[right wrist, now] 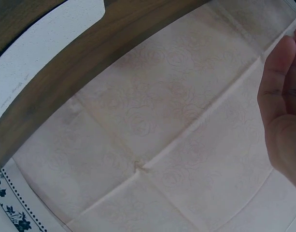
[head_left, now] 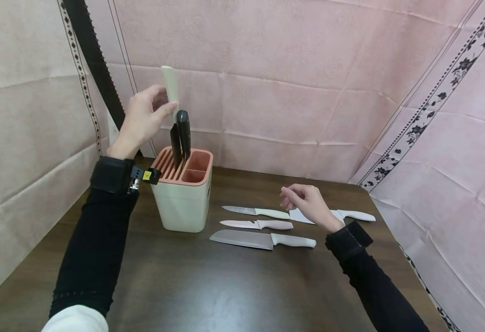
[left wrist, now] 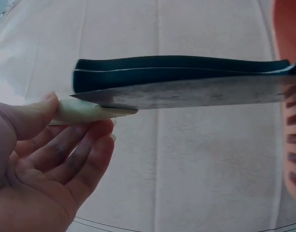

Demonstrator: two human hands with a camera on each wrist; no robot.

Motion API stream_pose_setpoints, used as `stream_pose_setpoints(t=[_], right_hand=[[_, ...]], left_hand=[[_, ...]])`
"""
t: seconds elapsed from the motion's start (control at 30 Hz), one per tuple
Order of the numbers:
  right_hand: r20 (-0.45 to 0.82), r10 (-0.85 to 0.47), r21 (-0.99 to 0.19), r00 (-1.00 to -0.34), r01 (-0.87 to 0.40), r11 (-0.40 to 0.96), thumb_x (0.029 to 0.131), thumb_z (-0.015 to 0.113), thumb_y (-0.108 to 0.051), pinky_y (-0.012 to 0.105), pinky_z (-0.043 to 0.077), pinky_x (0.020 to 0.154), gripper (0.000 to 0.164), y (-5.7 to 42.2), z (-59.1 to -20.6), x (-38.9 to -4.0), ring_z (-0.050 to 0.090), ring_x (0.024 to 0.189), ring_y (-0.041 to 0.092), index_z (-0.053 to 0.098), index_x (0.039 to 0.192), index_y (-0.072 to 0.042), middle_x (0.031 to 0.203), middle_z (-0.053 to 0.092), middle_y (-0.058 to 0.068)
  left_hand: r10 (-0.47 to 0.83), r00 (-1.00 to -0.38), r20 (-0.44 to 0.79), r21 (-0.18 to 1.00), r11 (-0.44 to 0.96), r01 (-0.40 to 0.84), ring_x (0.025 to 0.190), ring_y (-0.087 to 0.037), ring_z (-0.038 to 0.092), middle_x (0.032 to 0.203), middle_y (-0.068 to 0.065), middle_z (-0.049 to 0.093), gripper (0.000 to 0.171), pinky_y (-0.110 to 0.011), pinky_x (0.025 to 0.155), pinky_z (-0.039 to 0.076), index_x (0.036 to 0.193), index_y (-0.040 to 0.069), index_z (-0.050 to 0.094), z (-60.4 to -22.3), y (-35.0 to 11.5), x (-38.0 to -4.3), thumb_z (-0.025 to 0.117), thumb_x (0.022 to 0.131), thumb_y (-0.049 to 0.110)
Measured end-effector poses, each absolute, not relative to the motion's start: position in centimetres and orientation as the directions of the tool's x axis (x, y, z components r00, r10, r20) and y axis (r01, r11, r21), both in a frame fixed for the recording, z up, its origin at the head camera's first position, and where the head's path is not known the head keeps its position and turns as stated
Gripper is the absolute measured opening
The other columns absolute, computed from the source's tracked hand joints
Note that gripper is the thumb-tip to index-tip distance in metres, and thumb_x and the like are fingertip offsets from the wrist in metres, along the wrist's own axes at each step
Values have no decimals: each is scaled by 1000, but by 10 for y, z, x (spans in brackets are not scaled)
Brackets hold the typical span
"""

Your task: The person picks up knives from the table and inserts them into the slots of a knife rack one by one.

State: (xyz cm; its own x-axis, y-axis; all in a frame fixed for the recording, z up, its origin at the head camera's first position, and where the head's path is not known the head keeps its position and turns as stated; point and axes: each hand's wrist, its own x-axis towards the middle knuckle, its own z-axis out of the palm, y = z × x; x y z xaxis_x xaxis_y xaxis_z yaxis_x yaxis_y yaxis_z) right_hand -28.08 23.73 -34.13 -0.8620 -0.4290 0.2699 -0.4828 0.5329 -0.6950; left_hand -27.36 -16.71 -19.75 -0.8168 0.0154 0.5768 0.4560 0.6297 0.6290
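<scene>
My left hand [head_left: 140, 115] pinches the pale green handle of a kitchen knife [head_left: 169, 85] above the knife block [head_left: 182, 205]. The blade points down at the block's slots, its lower end overlapping them in the head view. Right beside it a black-handled knife [head_left: 184, 133] stands in the block. In the left wrist view, thumb and fingers sit around the handle, and the blade [left wrist: 196, 94] runs toward the orange slotted top. My right hand [head_left: 310, 205] holds nothing, its fingers loosely bent over a white-handled cleaver [head_left: 356, 215], hiding part of it.
Left of and below the right hand lie a small pale-handled knife [head_left: 271, 213], a notched knife [head_left: 273, 225] and a broad white-handled knife [head_left: 242, 238], blades pointing left. The block's top also has open compartments [head_left: 194, 176]. Pink cloth [head_left: 267, 115] hangs behind the brown table [head_left: 225, 290].
</scene>
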Motion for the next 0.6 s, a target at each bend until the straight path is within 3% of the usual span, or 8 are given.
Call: stream_pose_setpoints(t=[0.1, 0.3, 0.6], right_hand=[[271, -425, -696, -864, -481, 534, 99, 55, -25, 33, 57, 67, 24, 240, -343, -281, 64, 64, 13, 70, 100, -6, 79, 72, 13], [261, -427, -708, -866, -473, 524, 99, 54, -28, 29, 56, 66, 26, 241, -345, -280, 66, 69, 27, 70, 99, -7, 81, 71, 19], [233, -414, -714, -880, -443, 542, 99, 54, -30, 29, 56, 67, 26, 241, -346, -279, 65, 68, 20, 70, 99, -9, 82, 72, 16]], left_hand=[[19, -823, 568, 630, 633, 450, 117, -39, 57, 128, -25, 59, 39, -54, 103, 43, 133, 0, 50, -203, -168, -276, 55, 98, 17], [27, -849, 528, 632, 655, 415, 117, -41, 57, 129, -26, 58, 39, -55, 102, 42, 133, -2, 48, -211, -170, -279, 53, 99, 17], [57, -883, 466, 629, 680, 376, 117, -42, 56, 126, -27, 58, 35, -56, 102, 42, 130, -3, 49, -221, -175, -285, 54, 99, 14]])
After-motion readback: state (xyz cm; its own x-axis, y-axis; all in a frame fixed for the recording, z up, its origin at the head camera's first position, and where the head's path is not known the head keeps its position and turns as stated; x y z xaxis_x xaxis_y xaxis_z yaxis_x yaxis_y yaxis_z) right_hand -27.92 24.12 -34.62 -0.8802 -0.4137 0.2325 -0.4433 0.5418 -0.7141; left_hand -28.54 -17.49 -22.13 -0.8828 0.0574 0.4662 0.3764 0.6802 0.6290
